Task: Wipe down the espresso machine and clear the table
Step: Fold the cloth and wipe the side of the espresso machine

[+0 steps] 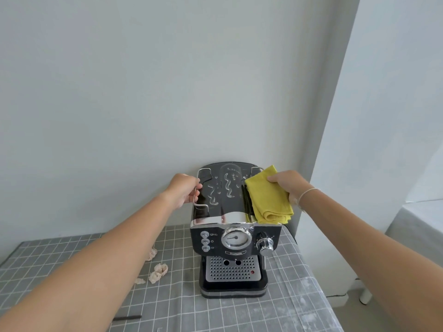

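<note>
A black and chrome espresso machine (233,240) stands on a table with a grey checked cloth (215,312), against the wall. Its black top (221,188) carries wet squiggly streaks. My left hand (183,191) grips the thin chrome rail on the top's left edge. My right hand (286,184) presses a folded yellow cloth (267,202) onto the right side of the top. Several crumpled bits of tissue (158,271) lie on the table to the left of the machine.
A thin dark stick (127,318) lies near the table's front edge. The table's right edge drops to the floor, where a white leg (365,294) stands. A grey-covered surface (422,226) is at the far right.
</note>
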